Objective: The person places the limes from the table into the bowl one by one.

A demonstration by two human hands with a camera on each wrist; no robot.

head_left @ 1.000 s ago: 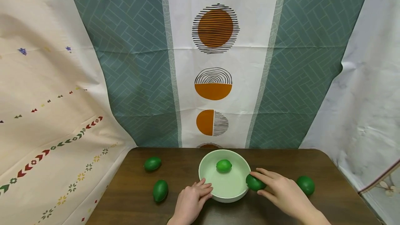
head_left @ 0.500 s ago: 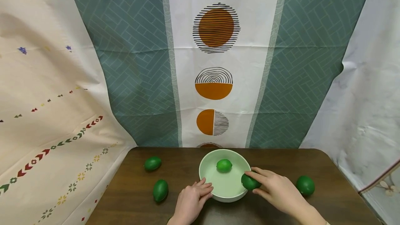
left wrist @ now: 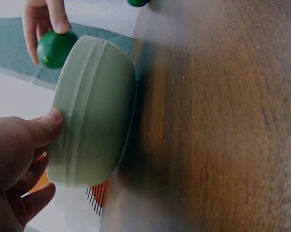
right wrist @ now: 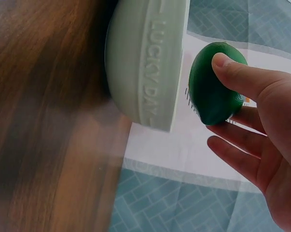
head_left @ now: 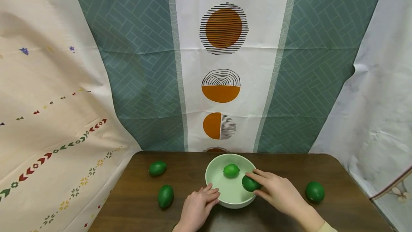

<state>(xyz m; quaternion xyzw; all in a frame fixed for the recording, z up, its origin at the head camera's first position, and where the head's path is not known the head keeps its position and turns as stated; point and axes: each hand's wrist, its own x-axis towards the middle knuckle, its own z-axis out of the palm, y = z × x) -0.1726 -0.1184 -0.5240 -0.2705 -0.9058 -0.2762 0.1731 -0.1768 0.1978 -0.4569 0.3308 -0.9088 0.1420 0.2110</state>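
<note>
A pale green bowl [head_left: 225, 192] stands on the table, with a bright green lime [head_left: 231, 171] inside it. My left hand [head_left: 197, 207] holds the bowl's near left rim, and the left wrist view shows its thumb [left wrist: 48, 126] against the outer wall and fingers over the rim. Above the right part of the bowl, my right hand [head_left: 276, 192] pinches a dark green lime [head_left: 250, 183] between thumb and fingers. Seen from the right wrist, this held lime [right wrist: 214, 84] is at rim height, beside raised lettering on the bowl's wall [right wrist: 145, 63].
Two dark green limes lie left of the bowl, one farther back [head_left: 157, 168] and one nearer [head_left: 165, 196]. Another dark green lime [head_left: 315, 192] rests to the right, past my right hand. Patterned cloth [head_left: 145, 81] hangs behind the brown wooden table [head_left: 128, 210].
My right hand has carried the dark green lime left and slightly up, from the bowl's right rim to over its inside. The left hand stays on the rim.
</note>
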